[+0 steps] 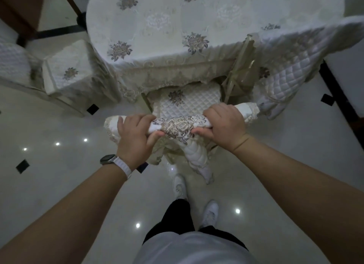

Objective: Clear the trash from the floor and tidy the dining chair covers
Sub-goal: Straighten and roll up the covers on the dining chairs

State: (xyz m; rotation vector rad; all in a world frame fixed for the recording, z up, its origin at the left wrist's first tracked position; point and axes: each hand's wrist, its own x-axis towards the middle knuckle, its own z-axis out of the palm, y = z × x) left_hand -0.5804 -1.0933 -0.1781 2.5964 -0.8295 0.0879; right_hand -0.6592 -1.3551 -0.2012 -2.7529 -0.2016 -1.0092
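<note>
A dining chair stands pushed in under the table, seen from above. Its white quilted cover (178,125) with a grey-gold flower runs over the top of the backrest and hangs down behind it. My left hand (136,133) grips the top of the backrest on the left of the flower. My right hand (224,125) grips it on the right. The quilted seat cushion (189,102) with a smaller flower lies just beyond my hands. No trash shows on the floor.
A round table (177,27) under a flowered cloth fills the top. A covered chair (67,72) stands at left, another quilted chair cover (291,62) at right. Glossy pale floor tiles (59,185) with black insets surround my white shoes (210,212).
</note>
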